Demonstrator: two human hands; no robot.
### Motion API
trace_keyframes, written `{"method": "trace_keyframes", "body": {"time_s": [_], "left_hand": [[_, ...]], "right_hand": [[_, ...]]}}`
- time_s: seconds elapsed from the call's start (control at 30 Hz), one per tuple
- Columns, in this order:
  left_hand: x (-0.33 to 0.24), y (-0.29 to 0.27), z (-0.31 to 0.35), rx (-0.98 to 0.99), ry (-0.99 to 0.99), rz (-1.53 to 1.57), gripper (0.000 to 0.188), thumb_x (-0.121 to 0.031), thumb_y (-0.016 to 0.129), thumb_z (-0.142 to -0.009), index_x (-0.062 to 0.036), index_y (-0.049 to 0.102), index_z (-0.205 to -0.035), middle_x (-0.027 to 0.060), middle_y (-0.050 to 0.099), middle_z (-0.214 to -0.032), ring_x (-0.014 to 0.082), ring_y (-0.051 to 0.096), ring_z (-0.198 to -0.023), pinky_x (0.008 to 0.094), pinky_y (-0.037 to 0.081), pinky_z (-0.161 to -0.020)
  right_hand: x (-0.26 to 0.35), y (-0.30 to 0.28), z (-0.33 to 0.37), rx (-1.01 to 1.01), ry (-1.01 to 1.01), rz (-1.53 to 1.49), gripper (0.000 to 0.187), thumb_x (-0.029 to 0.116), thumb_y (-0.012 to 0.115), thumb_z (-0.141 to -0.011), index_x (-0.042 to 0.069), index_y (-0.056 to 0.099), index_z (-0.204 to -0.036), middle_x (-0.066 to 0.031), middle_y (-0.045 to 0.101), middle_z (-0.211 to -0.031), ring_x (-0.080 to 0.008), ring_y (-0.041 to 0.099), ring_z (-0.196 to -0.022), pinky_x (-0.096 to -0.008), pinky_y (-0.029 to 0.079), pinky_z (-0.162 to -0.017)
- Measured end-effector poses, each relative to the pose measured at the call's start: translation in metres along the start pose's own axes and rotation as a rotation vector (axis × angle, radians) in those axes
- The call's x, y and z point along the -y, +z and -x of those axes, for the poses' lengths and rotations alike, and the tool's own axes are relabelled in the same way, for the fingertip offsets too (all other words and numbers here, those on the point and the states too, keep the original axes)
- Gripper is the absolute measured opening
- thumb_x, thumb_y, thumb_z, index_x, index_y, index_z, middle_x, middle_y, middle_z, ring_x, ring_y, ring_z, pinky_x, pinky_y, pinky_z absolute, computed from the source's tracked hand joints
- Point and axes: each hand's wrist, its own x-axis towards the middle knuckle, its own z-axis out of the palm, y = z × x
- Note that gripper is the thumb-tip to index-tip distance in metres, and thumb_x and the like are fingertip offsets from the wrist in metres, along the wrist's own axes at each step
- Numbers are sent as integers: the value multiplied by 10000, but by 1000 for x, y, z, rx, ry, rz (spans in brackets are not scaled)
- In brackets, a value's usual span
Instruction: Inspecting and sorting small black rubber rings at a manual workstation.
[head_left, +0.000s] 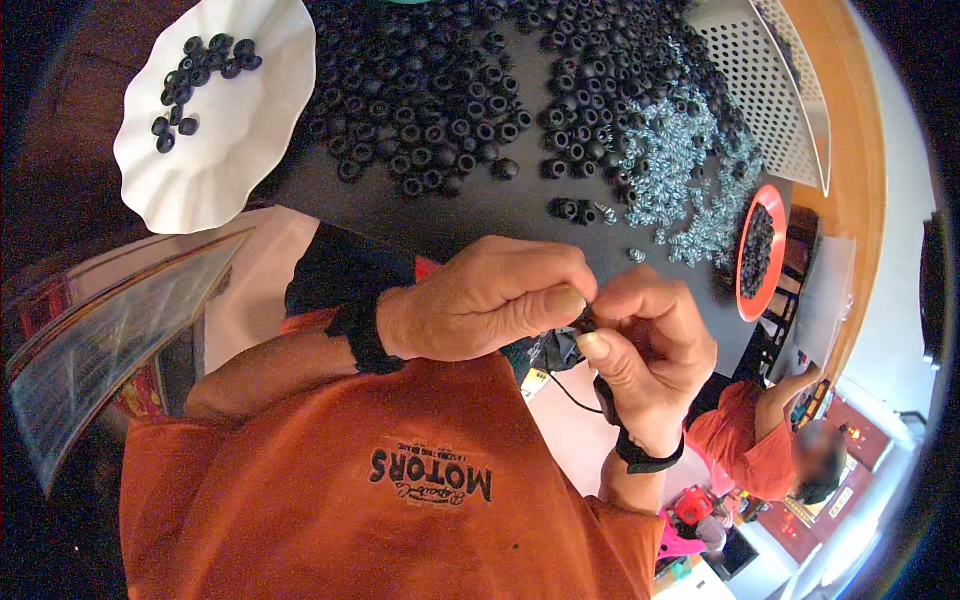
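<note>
Hand left (488, 298), hand right (658, 352): closed, pinching black piece (584, 322).

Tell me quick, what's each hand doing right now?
Left hand: closed, fingertips pinching a small black piece, mostly hidden.
Right hand: closed, seemingly pinching that same piece.

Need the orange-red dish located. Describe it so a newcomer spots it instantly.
Start at the dark table and follow it to the right, just below the white perforated basket. There sits an oval dish full of small black pieces. Its orange-red colour sets it apart: basket and scalloped plate are white.
</note>
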Motion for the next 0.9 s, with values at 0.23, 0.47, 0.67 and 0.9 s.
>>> {"method": "trace_keyframes", "body": {"time_s": [0.23,0.47,0.67,0.9], "left_hand": [[8,1,0,-7,144,-85,258,-270,479,-959,-31,575,-956,130,603,-838,301,619,-737,368,467,-640],[8,1,-2,5,149,-98,266,-286,482,-956,-47,597,-936,121,606,-742,304,623,-679,366,460,-597],[6,4,-2,-42,122,-87,259,-287,478,-957,-61,599,-920,109,609,-716,298,625,-651,368,455,-574],[6,3,1,-84,60,-159,284,-280,443,-970,-57,599,-886,115,612,-717,305,628,-651,370,457,-569]], "right_hand": [[-10,1,-7,44,295,-495,528,58,778,-739,14,490,-1179,-32,525,-1020,-122,529,-943,-265,452,-818],[-17,-2,-7,98,341,-566,460,42,746,-769,12,502,-1159,-34,525,-1002,-126,531,-914,-263,454,-807],[-19,3,-7,79,332,-608,409,47,731,-786,11,510,-1128,-38,525,-977,-124,522,-903,-260,450,-788],[-19,7,-10,80,360,-628,273,57,688,-833,25,521,-1045,-11,524,-876,-66,498,-676,-203,406,-554]]}}
